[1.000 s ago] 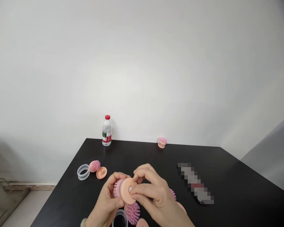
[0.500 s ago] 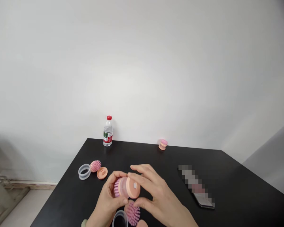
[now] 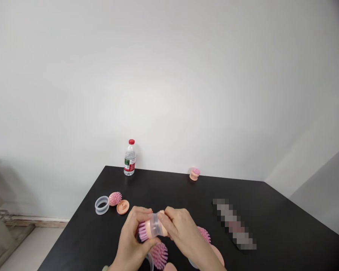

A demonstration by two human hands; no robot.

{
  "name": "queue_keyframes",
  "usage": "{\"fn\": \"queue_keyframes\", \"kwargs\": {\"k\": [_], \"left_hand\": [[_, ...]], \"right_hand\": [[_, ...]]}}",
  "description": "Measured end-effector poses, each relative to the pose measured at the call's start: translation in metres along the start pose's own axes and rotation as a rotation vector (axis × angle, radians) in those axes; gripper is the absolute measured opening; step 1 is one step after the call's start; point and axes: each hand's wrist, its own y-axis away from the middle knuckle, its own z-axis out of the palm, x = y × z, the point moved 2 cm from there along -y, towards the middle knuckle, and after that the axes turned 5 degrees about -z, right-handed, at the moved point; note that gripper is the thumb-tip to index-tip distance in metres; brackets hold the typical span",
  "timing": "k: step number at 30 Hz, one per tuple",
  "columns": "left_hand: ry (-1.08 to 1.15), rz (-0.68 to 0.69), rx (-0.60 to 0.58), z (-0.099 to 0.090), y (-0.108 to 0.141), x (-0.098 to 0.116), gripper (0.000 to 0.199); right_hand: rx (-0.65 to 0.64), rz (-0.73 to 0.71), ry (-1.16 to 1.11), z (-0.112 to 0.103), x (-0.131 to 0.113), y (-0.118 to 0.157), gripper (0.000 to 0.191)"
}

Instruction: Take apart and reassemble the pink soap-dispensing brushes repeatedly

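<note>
While the left hand (image 3: 130, 229) and right hand (image 3: 180, 229) clamp one pink brush (image 3: 142, 231) — four more lie around.

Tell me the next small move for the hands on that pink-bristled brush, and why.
Probably the right hand should slide the clear plastic ring further along the peach brush body, which the left hand grips; the ring looks only partly on, with peach showing beyond it.

A plain indoor room with white walls (image 3: 169, 94) and a black table (image 3: 282, 229).
</note>
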Motion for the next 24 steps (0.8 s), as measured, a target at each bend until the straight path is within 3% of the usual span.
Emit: {"fn": "queue_keyframes", "kwargs": {"k": [3,6,8,11,14,16,18,21,24], "left_hand": [[0.030,-0.047,0.051,-0.001,-0.002,-0.002,0.041],[0.118,-0.135,0.079,-0.001,-0.005,-0.002,0.048],[0.170,-0.162,0.073,-0.001,-0.006,-0.001,0.050],[0.207,-0.197,0.031,0.002,-0.007,0.000,0.050],[0.245,-0.221,-0.002,0.007,-0.005,-0.001,0.051],[0.270,-0.230,-0.002,0.008,-0.004,-0.002,0.051],[0.265,-0.235,-0.003,0.008,-0.003,-0.003,0.051],[0.176,-0.184,0.010,0.005,-0.004,-0.004,0.051],[0.027,-0.082,0.005,0.002,-0.004,-0.006,0.044]], "right_hand": [[0.010,-0.131,-0.101,-0.010,0.005,0.003,0.026],[-0.056,-0.297,-0.135,-0.020,0.003,0.009,0.068],[-0.098,-0.350,-0.136,-0.021,0.001,0.011,0.066],[-0.069,-0.274,-0.155,-0.018,0.004,0.008,0.056],[-0.066,-0.178,-0.166,-0.016,0.009,0.006,0.061],[-0.074,-0.193,-0.153,-0.016,0.009,0.008,0.065],[-0.084,-0.236,-0.134,-0.017,0.005,0.011,0.056],[-0.056,-0.246,-0.127,-0.015,-0.001,0.015,0.042],[-0.009,-0.197,-0.133,-0.010,-0.001,0.017,0.042]]}}
